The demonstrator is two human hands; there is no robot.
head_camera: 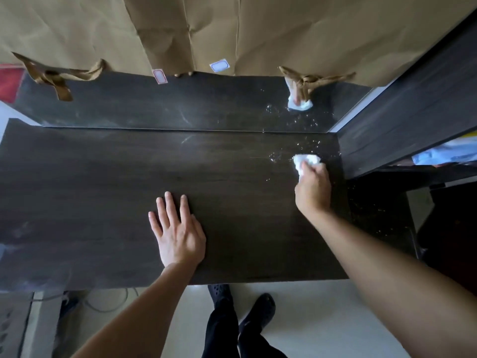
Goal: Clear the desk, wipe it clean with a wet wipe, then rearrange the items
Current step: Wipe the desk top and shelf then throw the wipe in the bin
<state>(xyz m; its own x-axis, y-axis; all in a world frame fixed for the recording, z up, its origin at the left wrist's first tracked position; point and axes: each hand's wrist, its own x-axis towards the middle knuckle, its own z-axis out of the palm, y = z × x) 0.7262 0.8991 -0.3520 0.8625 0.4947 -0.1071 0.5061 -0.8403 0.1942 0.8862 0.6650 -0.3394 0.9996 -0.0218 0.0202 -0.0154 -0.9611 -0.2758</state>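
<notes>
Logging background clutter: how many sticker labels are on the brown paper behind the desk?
2. A red-bordered label at the lower edge of the brown paper, left of centre; a blue-bordered label to its right, slightly higher. Folds could hide more.

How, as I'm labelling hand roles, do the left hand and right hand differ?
The left hand lies flat, fingers spread, holding nothing; the right hand grips a crumpled white wipe. The left hand is near the front middle of the desk; the right hand is at its far right. Both are bare.
</notes>
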